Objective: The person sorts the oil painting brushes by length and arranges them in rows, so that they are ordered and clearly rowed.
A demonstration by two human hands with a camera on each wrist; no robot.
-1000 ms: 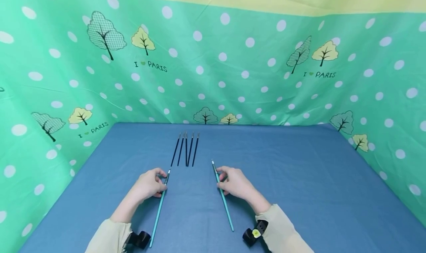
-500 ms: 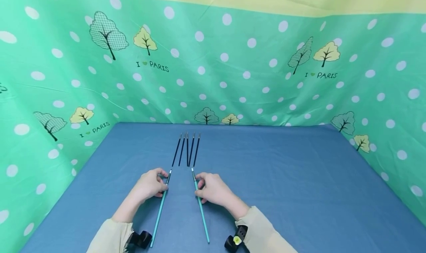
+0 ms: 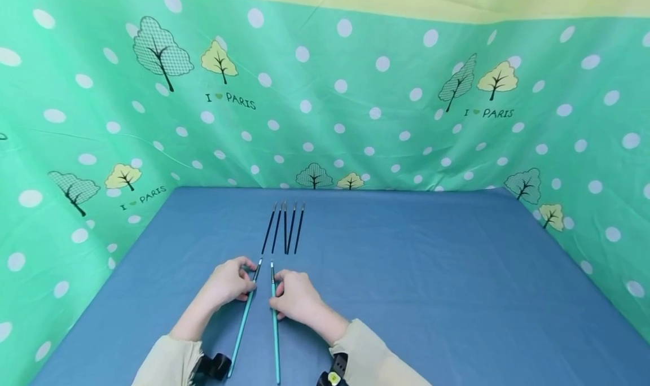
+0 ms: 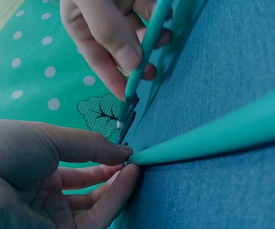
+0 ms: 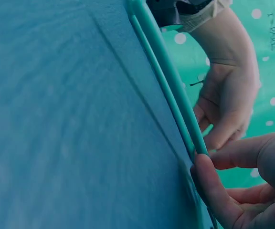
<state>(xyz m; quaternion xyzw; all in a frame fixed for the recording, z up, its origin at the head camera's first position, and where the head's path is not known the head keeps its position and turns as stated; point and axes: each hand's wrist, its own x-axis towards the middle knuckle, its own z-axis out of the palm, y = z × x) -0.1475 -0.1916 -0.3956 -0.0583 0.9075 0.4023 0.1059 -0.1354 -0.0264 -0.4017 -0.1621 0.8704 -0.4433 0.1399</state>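
Observation:
Two long teal paintbrushes with white tips lie side by side, tips toward the far edge. My left hand pinches the left paintbrush near its ferrule; the left wrist view has thumb and fingertips meeting on that brush. Just to the right, my right hand pinches the other paintbrush between thumb and fingers. A gap separates the two brushes in the head view. In the right wrist view, the right-hand brush appears raised, with a shadow on the cloth. Several thin black paintbrushes lie beyond both hands.
A blue cloth covers the table. Green dotted fabric printed with trees hangs along the back and sides. Each wrist wears a black camera, such as the one on the left sleeve.
My right hand has moved left with its teal paintbrush, bringing it close to the left one and turning it nearly straight. The left hand and the black brushes stay in place.

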